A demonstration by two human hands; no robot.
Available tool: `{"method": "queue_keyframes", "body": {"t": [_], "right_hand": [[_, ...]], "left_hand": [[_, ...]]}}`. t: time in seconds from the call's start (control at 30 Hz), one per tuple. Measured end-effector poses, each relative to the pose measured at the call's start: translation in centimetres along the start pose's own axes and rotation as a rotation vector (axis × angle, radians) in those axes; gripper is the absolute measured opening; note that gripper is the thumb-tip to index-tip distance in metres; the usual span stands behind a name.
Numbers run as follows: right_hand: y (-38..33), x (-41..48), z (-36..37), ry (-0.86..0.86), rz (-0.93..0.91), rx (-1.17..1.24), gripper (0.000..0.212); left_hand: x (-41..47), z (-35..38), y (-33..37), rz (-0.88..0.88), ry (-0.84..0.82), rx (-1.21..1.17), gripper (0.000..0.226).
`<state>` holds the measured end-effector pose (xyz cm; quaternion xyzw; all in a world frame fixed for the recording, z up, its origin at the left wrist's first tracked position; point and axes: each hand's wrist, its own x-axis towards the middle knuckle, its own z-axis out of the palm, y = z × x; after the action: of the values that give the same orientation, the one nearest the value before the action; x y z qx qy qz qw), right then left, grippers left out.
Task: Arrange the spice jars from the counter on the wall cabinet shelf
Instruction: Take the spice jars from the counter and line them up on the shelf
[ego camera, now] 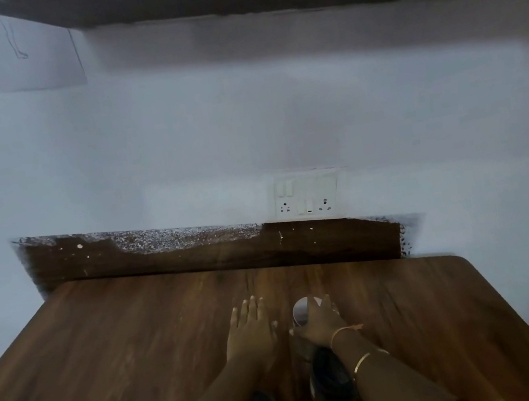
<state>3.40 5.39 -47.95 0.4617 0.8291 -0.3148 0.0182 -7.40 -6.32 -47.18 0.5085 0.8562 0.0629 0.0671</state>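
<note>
Right hand (320, 322) grips jar (300, 309); left hand (250, 328) on counter (108, 363).

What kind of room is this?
Probably a home kitchen: a wooden counter against a white wall, a switch and socket panel just above it, and a white-lidded jar gripped by the right hand.

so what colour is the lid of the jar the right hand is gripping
White; the head view shows the round lid under the right hand.
</note>
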Motion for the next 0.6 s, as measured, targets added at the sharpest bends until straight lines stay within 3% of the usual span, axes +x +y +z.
{"method": "queue_keyframes", "body": {"t": [0.1,0.23,0.33,0.43,0.6], "right_hand": [[0.2,0.5,0.5,0.010,0.000,-0.026,0.094],[0.3,0.8,0.3,0.144,-0.060,-0.051,0.073],[0.1,1.0,0.1,0.171,-0.105,-0.039,0.075],[-0.8,1.1,-0.6,0.183,-0.174,0.042,0.081],[-3.6,1.1,-3.3,0.216,-0.308,0.416,0.062]], "left_hand": [[-0.1,0.2,-0.2,-0.037,-0.001,-0.014,0.055],[-0.2,0.2,-0.7,-0.080,0.005,-0.034,0.055],[-0.1,0.3,-1.4,-0.117,-0.004,-0.133,0.055],[0.1,-0.1,-1.6,-0.231,0.049,-0.391,0.054],[1.1,-1.8,-2.8,-0.591,0.139,-0.966,0.050]]}}
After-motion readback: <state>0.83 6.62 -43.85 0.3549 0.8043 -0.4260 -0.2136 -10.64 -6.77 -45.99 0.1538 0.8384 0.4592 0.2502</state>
